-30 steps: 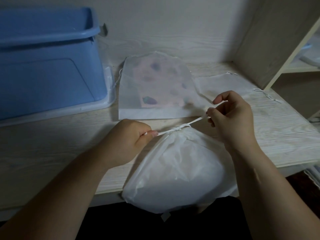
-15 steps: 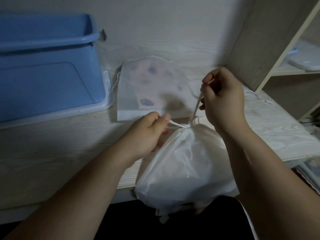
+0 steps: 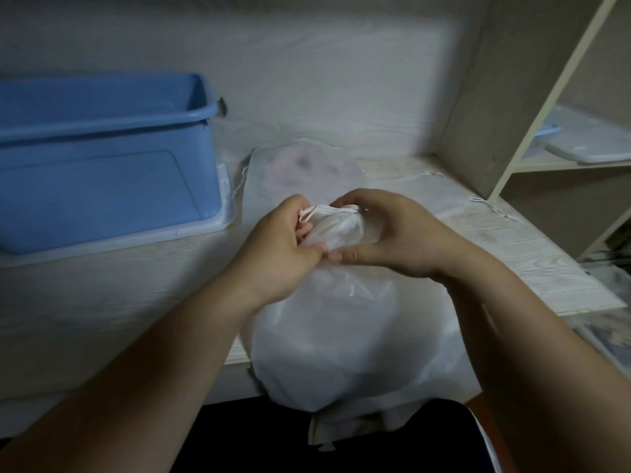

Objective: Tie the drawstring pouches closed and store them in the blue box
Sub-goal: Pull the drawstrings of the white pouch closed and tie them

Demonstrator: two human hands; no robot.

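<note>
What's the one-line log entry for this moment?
left hand: grips pouch neck | right hand: grips neck | blue box: pouch not yet inside

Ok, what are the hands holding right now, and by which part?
The white drawstring pouch, by its gathered neck: the left hand grips the neck's left side, the right hand wraps its right side.
</note>
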